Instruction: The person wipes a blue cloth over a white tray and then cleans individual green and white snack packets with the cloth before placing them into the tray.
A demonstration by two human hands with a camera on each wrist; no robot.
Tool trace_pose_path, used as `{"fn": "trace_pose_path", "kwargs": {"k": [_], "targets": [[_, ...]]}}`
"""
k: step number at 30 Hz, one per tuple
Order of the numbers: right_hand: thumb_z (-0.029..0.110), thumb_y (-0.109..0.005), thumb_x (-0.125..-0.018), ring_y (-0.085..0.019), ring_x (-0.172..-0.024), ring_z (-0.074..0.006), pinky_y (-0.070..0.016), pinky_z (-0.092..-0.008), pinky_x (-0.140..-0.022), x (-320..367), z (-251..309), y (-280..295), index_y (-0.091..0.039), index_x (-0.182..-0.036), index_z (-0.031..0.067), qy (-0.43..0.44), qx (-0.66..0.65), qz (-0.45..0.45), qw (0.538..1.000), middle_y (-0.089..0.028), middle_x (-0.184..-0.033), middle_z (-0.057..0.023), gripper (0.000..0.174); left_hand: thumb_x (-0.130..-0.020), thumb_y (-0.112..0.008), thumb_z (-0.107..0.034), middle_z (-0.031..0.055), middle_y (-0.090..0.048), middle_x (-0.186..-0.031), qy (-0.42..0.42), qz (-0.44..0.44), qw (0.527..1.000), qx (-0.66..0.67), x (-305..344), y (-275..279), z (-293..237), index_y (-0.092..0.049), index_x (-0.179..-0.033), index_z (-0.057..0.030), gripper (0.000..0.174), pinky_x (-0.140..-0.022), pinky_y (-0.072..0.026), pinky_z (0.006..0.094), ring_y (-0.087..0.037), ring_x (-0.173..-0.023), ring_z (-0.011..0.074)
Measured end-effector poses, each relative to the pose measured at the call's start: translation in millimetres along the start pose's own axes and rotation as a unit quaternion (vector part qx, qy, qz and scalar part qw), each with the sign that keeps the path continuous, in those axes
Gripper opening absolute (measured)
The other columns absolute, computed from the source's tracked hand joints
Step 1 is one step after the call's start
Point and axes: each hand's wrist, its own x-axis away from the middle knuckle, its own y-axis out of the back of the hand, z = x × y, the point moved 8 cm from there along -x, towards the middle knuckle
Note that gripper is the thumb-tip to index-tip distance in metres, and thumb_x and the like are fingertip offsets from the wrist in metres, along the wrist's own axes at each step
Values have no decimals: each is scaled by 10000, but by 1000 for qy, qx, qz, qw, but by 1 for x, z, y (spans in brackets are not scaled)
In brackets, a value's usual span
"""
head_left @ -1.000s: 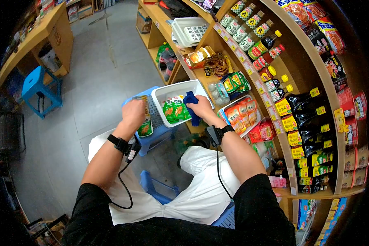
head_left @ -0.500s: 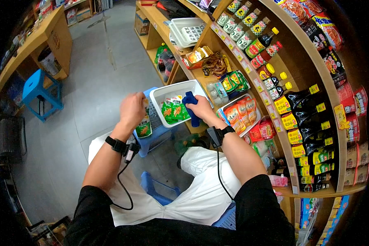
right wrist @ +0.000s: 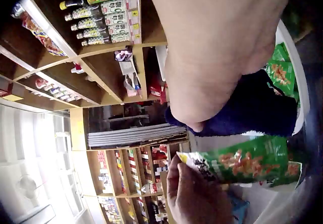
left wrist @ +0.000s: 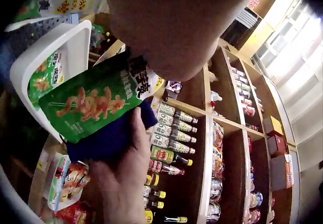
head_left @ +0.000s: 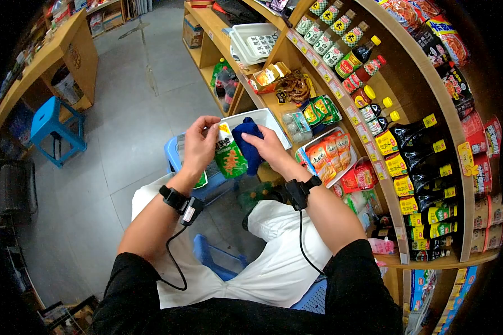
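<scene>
Head view: the left grip (head_left: 200, 142) is closed to a pinch, fingers and thumb on the top edge of one green snack packet (head_left: 229, 157). The packet hangs upright just above the near end of the single white tray (head_left: 276, 124). The right grip (head_left: 268, 146) is curled round one bunched blue cloth (head_left: 246, 139), and the cloth touches the packet's far side. The tray rests on a blue stool (head_left: 172, 152) beside the shelves. The left wrist view shows at least one more green packet (left wrist: 44, 78) lying inside the tray. A second blue stool (head_left: 50, 120) stands well apart on the floor.
</scene>
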Motion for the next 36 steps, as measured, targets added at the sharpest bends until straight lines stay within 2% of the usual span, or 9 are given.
{"fn": "trace_pose_path", "kwargs": {"k": [3,9,15,17,18,21,24,30,36], "targets": [[292,-774,-927,-665,-859,-111,-543,-286,-779,2,-1,-9,-700,-1144,0,-10,-1,36,999,-735,-986,-43,371,-1007,-629,-69,21,-687,-899,17,8,1000,6,-2,-12,10,-680,-1101,14,136,-674,-488,233,-586,-765,67],[139,-814,-880,-682,-895,-109,-564,-290,-823,13,1,-12,-657,-1198,-9,-20,4,83,996,-725,-1044,-38,384,-964,-674,-86,57,-716,-900,29,-13,999,-13,-2,-23,20,-700,-1069,27,156,-720,-533,276,-641,-793,117],[156,-837,-851,-699,-884,-133,-567,-297,-817,18,1,7,-669,-1177,-19,-43,-76,17,996,-741,-1021,-64,407,-991,-683,-140,39,-692,-927,86,-18,993,74,-1,-27,38,-663,-1130,4,201,-681,-523,258,-643,-807,108],[159,-833,-857,-700,-882,-133,-567,-294,-809,18,3,10,-668,-1165,-25,-36,-95,11,995,-741,-1023,-72,395,-1001,-689,-197,24,-691,-973,276,90,938,187,10,-44,63,-639,-1190,-28,258,-666,-517,259,-645,-802,111],[164,-831,-860,-701,-881,-135,-567,-295,-806,16,3,13,-667,-1166,-24,-27,-86,2,996,-741,-1027,-73,394,-1005,-679,-182,28,-707,-974,314,93,918,223,18,-51,47,-661,-1168,-25,227,-642,-572,279,-703,-808,134],[184,-832,-861,-701,-882,-138,-566,-301,-797,12,1,19,-674,-1139,-32,-9,-75,-14,997,-744,-1012,-82,386,-1017,-650,-138,66,-731,-1030,324,151,889,285,28,-71,50,-646,-1212,-11,233,-652,-590,289,-728,-828,159],[226,-839,-856,-701,-854,-144,-561,-316,-776,9,-1,27,-684,-1085,-24,24,25,-45,998,-750,-961,-97,373,-1016,-624,-66,98,-742,-1067,300,142,908,256,27,-70,46,-632,-1252,13,249,-712,-605,310,-738,-880,181],[186,-774,-867,-726,-841,-312,-551,-406,-760,13,23,49,-671,-1028,-2,92,184,-203,957,-736,-898,-164,268,-1000,-607,-8,106,-740,-1085,256,141,929,228,23,-70,49,-620,-1272,28,275,-790,-609,336,-732,-909,184],[133,-770,-823,-708,-861,-371,-544,-436,-766,25,57,28,-643,-1019,0,166,214,-165,948,-719,-922,-198,269,-1000,-585,7,74,-726,-1129,232,181,932,213,27,-76,39,-589,-1342,-43,346,-809,-617,320,-721,-973,174]]}}
